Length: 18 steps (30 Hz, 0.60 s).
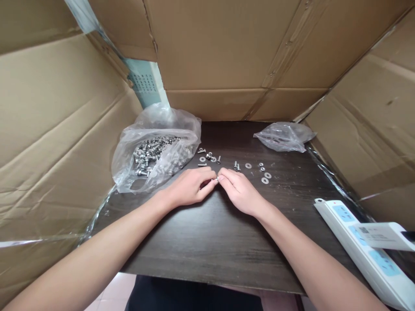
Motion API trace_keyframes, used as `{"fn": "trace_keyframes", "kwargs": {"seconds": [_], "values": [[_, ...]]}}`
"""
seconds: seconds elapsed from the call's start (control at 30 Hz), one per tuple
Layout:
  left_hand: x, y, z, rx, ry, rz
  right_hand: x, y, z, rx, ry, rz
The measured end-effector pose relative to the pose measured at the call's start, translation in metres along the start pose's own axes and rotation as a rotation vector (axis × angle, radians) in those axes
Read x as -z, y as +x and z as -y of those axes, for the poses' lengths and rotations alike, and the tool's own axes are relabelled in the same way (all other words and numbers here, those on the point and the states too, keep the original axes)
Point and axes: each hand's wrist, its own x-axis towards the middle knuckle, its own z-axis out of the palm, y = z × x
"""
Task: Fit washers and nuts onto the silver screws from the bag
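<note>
My left hand (pixel 191 186) and my right hand (pixel 240 191) meet fingertip to fingertip over the dark wooden table (pixel 214 233). Both pinch one small metal part (pixel 217 179) between them; it is too small to tell bolt from washer. Just beyond the fingers lie loose bolts (pixel 207 156) and flat washers (pixel 266 177) scattered on the table. An open clear plastic bag (pixel 152 151) holding several silver bolts sits to the left of my left hand.
A second, nearly flat clear plastic bag (pixel 284 136) lies at the back right. A white power strip (pixel 366 246) runs along the right front edge. Cardboard walls (pixel 227 56) enclose the table on the left, back and right.
</note>
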Motion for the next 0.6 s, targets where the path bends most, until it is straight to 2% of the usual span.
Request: {"fn": "trace_keyframes", "kwargs": {"seconds": [0.2, 0.43, 0.6], "values": [[0.0000, 0.0009, 0.0017, 0.001, -0.036, -0.011, 0.0035, -0.0003, 0.0026, -0.029, 0.028, 0.011], [0.0001, 0.0019, 0.0021, 0.001, -0.045, -0.021, 0.0044, -0.0002, 0.0031, -0.024, 0.086, -0.035], [-0.0006, 0.0009, 0.0026, 0.003, -0.033, -0.023, 0.0024, 0.0012, 0.0009, -0.051, 0.066, 0.005]]}}
